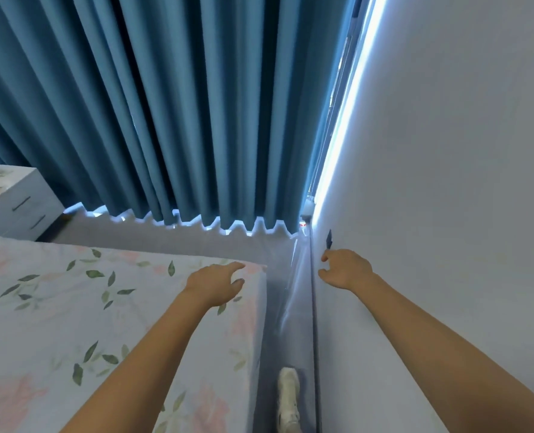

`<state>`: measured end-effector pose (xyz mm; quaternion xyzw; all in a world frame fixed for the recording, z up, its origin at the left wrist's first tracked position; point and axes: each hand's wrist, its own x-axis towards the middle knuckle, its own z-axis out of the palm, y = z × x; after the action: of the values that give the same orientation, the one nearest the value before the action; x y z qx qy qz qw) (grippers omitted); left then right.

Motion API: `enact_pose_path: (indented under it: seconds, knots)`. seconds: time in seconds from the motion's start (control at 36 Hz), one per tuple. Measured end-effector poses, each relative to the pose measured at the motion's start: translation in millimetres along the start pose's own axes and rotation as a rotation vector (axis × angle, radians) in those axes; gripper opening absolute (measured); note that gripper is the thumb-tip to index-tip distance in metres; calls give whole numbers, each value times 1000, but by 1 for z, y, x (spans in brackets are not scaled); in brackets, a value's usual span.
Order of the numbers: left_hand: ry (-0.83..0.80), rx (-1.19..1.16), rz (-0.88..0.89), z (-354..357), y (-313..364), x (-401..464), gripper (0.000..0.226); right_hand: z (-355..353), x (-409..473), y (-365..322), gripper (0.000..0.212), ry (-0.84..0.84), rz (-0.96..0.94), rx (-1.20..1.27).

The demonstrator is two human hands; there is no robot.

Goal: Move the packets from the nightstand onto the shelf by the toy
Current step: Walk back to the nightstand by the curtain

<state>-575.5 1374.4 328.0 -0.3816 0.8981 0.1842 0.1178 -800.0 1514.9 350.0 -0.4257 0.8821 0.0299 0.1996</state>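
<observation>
Head view: I see left hand (214, 284) relaxed over bed (72, 307); right hand (346, 270) loosely curled, empty; nightstand (12, 204) at nine o'clock.

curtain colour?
Plain teal-blue curtain, pleated, no pattern. Head view shows it.

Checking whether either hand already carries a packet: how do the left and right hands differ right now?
The left hand hovers over the corner of the floral bed, fingers loosely spread; the right hand is out beside the white wall, fingers loosely curled. The left hand sits lower in the head view than the right hand. Both are palm-down on bare outstretched arms, and neither holds a packet.
</observation>
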Motion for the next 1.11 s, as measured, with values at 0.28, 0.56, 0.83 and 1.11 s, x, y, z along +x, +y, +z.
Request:
enact_pose_path:
  seconds: [0.28,0.56,0.83,1.11]
  knots:
    - [55,-50,-87,-107,11,244,39,-121,260,23,45,103,-27,70]
    - [88,-128,-218,-201,-52,416,40,-195,449,-57,42,67,-138,55]
    - [189,-224,-414,-270,-175,574,39,-253,665,-212,45,38,-479,-78]
    - [205,-241,-714,-353,-318,623,39,-299,787,-427,46,-7,-880,-162]
